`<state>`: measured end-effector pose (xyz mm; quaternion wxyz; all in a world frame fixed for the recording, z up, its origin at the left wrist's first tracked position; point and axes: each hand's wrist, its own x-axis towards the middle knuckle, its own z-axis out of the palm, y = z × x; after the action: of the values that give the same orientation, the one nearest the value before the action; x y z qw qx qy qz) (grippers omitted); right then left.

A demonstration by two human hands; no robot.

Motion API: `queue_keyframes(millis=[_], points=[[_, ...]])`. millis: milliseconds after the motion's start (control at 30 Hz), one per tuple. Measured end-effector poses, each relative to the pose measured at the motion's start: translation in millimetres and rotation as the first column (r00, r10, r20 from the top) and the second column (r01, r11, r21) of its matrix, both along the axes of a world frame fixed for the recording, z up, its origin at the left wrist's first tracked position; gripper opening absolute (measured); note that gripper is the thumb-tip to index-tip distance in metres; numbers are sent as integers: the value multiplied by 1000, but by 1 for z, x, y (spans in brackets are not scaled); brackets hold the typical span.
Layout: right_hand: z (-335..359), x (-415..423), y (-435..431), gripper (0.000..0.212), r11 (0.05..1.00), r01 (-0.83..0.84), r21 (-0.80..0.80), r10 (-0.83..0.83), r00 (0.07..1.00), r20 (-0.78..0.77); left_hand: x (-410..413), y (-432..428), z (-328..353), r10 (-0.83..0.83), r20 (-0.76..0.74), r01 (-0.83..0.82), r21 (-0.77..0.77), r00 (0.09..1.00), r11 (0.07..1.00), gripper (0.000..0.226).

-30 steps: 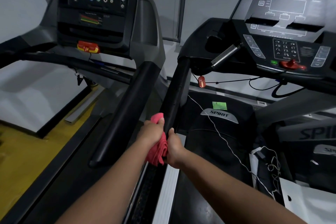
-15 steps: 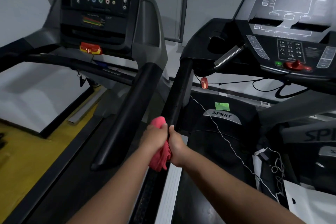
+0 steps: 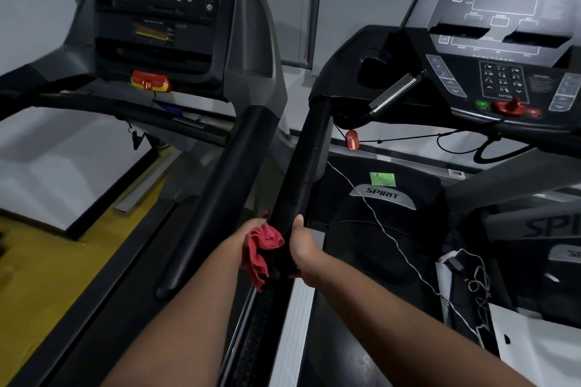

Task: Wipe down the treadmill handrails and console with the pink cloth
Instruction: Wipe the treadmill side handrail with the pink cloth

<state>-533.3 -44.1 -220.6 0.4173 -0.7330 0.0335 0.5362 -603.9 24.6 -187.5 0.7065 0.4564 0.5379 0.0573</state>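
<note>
The left hand (image 3: 251, 231) gripped the bunched pink cloth (image 3: 264, 242) and pressed it against the left side of the black handrail (image 3: 305, 166) near its lower end, with loose folds hanging below the fist. The right hand (image 3: 303, 250) clasped the same rail from the opposite side, just beside the cloth, thumb lying up along it. Beyond both hands the rail rose to the console (image 3: 503, 41). Left of the left hand ran a neighbouring rail (image 3: 220, 192). Ahead of the right hand dangled a red safety key (image 3: 352, 140).

Soft pink cloth (image 3: 264, 242) bunches against the matt black padded handrail (image 3: 301, 173); the console (image 3: 503, 41) is smooth grey plastic.
</note>
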Motion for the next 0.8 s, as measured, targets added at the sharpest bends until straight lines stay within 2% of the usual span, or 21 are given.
queue_keyframes(millis=[33,100,133,167,200,267,333,367,467,533,600,633,733,800], points=[[-1,2,1,113,1000,3,-26,-3,1000,22,-1,-4,5,18,32,-19,6,999,1000,33],[3,3,0,90,1000,-1,-8,1,999,51,-3,-11,9,36,110,-37,11,993,999,39],[11,1,-3,91,1000,-6,5,6,998,66,-5,-13,9,1,149,-9,57,989,998,43],[10,0,-1,103,1000,-15,6,14,995,100,-7,-15,11,-91,158,71,130,983,989,45],[-1,1,3,117,999,-32,15,30,989,148,-11,-15,8,-213,106,183,236,971,954,46],[-55,8,18,133,994,-104,16,100,978,184,-15,-15,3,-383,-68,373,436,921,819,47],[-78,8,23,135,992,-123,18,118,977,179,-14,-17,-1,-420,-291,511,504,860,696,55],[-78,7,23,135,993,-118,32,110,978,175,-11,-18,0,-392,-340,518,510,855,687,57],[-50,3,15,134,989,-133,58,119,972,204,0,-14,-1,-272,-245,360,475,930,803,48],[-40,1,11,132,988,-146,56,129,963,236,11,-6,1,-210,-158,257,399,965,880,45],[-17,-3,5,129,990,-116,84,97,974,205,13,0,4,-151,-118,182,322,981,929,45],[1,-5,1,120,991,-109,78,92,975,203,8,3,3,-148,-104,171,276,984,946,47],[33,-7,-13,74,993,-112,34,100,964,247,5,6,7,-105,-120,121,132,987,984,49],[31,-1,-18,68,990,-138,25,125,952,280,-4,0,6,-38,-92,47,102,995,994,45]])
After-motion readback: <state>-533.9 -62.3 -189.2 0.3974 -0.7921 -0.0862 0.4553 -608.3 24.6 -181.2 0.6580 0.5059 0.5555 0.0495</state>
